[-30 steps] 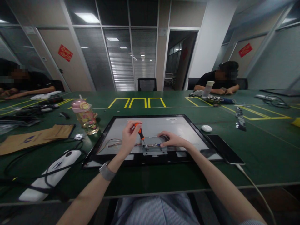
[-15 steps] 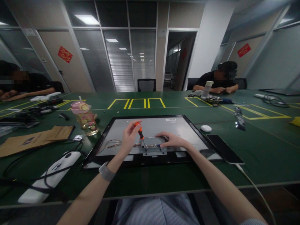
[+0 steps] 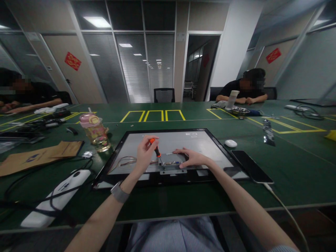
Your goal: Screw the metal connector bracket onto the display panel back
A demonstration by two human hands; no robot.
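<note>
Two bare hands work over a panel [image 3: 181, 143] lying flat on the green table [image 3: 183, 199], one long edge toward the person. Close to that near edge sits a metal bracket [image 3: 169, 168], its long axis running left to right, with a row of ports [image 3: 172, 163] along its front. The screwdriver [image 3: 157, 151] meets the bracket's left end, leaning: the tip is low, on the near side, and the handle rises leftward and away. Whether the tip sits in a screw is too small to tell.

The left hand [image 3: 145, 154] is closed on the handle between thumb and fingers, so the tip lies below the grip, rightward and nearer the person; this is the hand closer to it. That lean of the shaft against the bracket seems the relation that matters most. The right hand [image 3: 193, 157] arches over the bracket's other end, thumb in front beside the ports, fingers toward the back; whether it pinches or only rests, I cannot tell.

Beyond, left of the panel, stands a bottle [image 3: 94, 131].
</note>
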